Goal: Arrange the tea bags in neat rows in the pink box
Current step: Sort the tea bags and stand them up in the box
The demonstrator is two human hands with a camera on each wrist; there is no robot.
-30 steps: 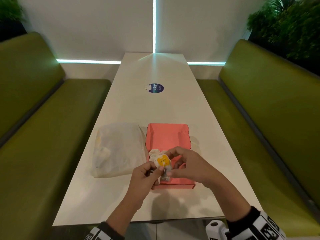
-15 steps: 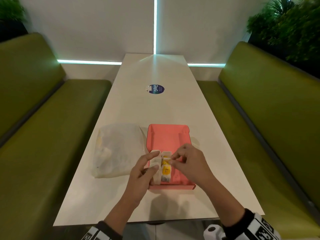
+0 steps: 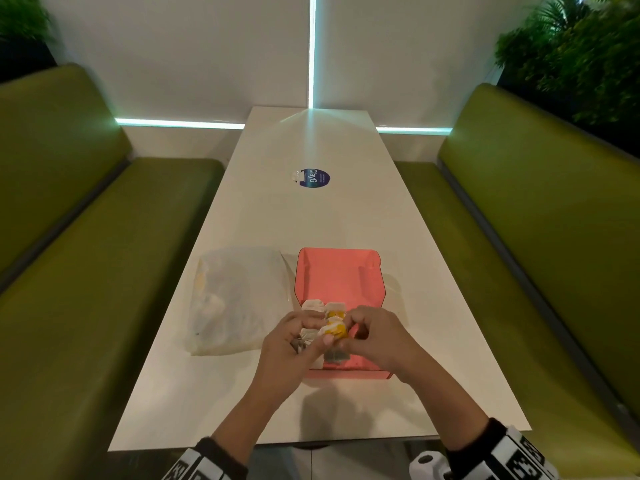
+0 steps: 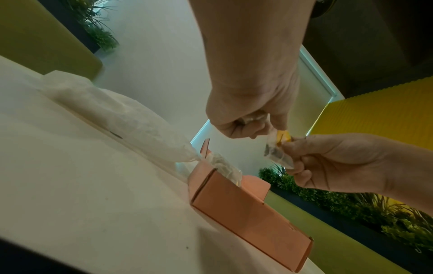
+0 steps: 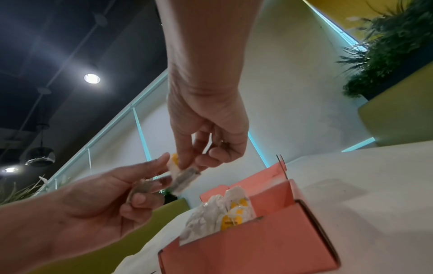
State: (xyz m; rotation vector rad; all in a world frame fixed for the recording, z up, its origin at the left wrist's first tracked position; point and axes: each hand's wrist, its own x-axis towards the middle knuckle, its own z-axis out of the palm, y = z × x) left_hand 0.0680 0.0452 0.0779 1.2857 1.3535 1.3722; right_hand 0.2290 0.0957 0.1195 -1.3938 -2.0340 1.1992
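Pinching tea bag w/ both hands over pink box near edge.

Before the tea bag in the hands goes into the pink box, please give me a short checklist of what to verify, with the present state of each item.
1. Tea bag held firmly: ok, the left hand and the right hand both pinch it.
2. Bag is above the pink box: ok, over its near end.
3. Free space in the box: ok, the far part is bare.
4. Bags already in the box stand in a neat row: cannot tell, they look crumpled.
5. String and yellow tag untangled: cannot tell.
6. Plastic bag clear of the box: ok, it lies beside it.
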